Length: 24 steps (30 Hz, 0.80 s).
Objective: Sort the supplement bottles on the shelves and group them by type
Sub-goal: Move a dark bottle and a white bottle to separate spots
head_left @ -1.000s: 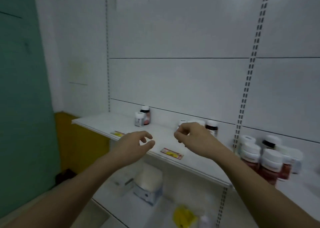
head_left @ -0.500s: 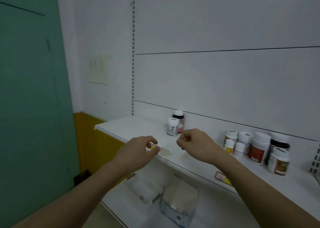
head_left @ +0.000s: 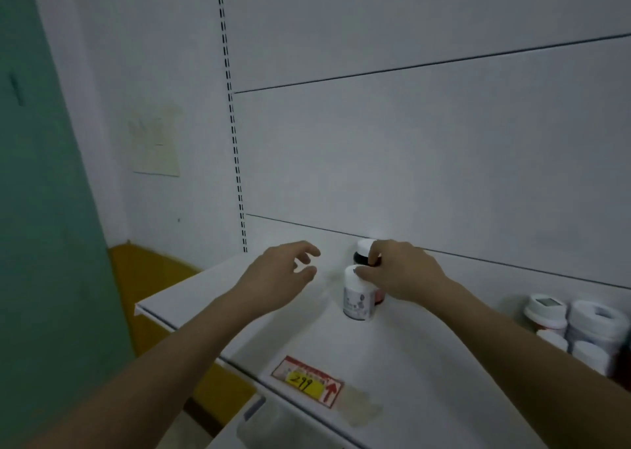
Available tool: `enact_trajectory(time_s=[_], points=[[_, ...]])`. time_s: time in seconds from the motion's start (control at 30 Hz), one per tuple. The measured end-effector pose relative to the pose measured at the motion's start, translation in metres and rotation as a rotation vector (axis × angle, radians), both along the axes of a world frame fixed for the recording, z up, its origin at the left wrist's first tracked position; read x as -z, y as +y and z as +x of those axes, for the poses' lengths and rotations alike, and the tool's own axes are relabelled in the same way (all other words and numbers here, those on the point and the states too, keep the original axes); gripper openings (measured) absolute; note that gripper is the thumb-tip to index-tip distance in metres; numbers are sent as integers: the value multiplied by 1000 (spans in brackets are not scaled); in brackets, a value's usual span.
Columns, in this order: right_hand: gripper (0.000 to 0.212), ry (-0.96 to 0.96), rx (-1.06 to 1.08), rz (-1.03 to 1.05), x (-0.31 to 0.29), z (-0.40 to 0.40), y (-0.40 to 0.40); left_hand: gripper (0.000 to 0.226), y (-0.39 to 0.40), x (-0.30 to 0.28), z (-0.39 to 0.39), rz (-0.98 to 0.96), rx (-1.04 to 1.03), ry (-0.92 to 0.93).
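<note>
Two hands are up over the shelf [head_left: 211, 298], near its back edge towards the left end. Our right hand [head_left: 399, 274] curls round the caps of a pair of bottles standing together there: thumb on the cap of the small white bottle [head_left: 356, 298] in front, fingers over the white cap of the dark bottle [head_left: 363, 254] behind it, which stands against the back panel. Our left hand [head_left: 280, 278] hovers just beside them, fingers loosely spread and holding nothing

We judge both bottles light, rigid plastic with smooth, rather slippery sides, the dark one possibly glass and so less forgiving of a knock. Being tall and narrow, they could tip if pushed at the cap. A hold round the body below the cap looks safer than a pinch on top, one bottle to each hand

Towards the shelf's right end a cluster of white-capped bottles [head_left: 580, 325] stands well apart; a price tag [head_left: 307, 380] lies on the front edge
</note>
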State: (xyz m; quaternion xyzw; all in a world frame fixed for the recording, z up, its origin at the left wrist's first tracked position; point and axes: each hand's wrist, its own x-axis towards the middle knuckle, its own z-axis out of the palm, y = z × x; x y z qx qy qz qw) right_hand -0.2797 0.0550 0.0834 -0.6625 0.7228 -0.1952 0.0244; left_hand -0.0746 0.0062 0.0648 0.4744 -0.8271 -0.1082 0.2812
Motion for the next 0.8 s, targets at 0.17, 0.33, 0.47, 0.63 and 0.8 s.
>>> enact_trajectory(time_s=[0.17, 0.33, 0.47, 0.63, 0.8], points=[[41, 111, 74, 11, 11, 19, -29, 30, -63, 5, -20, 61, 207, 147], [39, 50, 176, 75, 12, 19, -38, 38, -111, 3, -55, 197, 490, 230], [40, -57, 319, 198, -4, 1, -27, 48, -133, 5, -85, 272, 746, 192], [40, -134, 434, 222, 3, -8, -26, 35, -157, 21, -107, 38, 875, 153], [40, -172, 482, 215, 8, -9, -30, 35, -168, 30, -111, -31, 948, 219]])
